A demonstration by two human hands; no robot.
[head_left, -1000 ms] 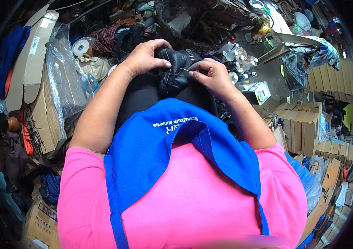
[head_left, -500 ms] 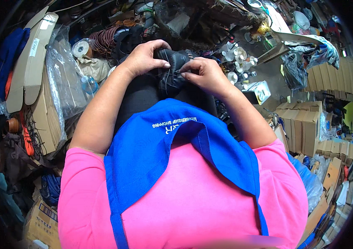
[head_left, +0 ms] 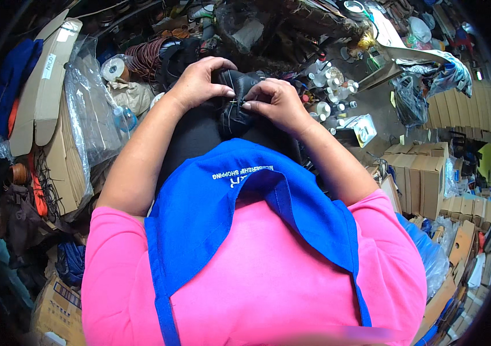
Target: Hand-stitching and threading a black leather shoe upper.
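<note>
A black leather shoe [head_left: 246, 86] rests on my lap, between my knees. My left hand [head_left: 204, 83] grips its left side, thumb pressed on the upper and fingers curled over the far edge. Against the shoe's right side, my right hand [head_left: 277, 102] is closed, with thumb and forefinger pinched together. What that pinch holds is too fine to make out. Thin pale thread [head_left: 231, 111] shows on the dark leather beside my left thumb. Below the shoe lies my blue apron [head_left: 199, 184].
Several small bottles [head_left: 335, 86] stand on the floor at the right, near a rectangular tin [head_left: 362, 128]. Flattened cardboard [head_left: 43, 86] and clear plastic sheeting [head_left: 89, 104] lean at the left. A thread spool [head_left: 115, 68] sits at the far left; cardboard boxes [head_left: 418, 173] are stacked at the right.
My right hand has shifted slightly left and nearer to my body, toward my left thumb. My left hand keeps its hold on the shoe.
</note>
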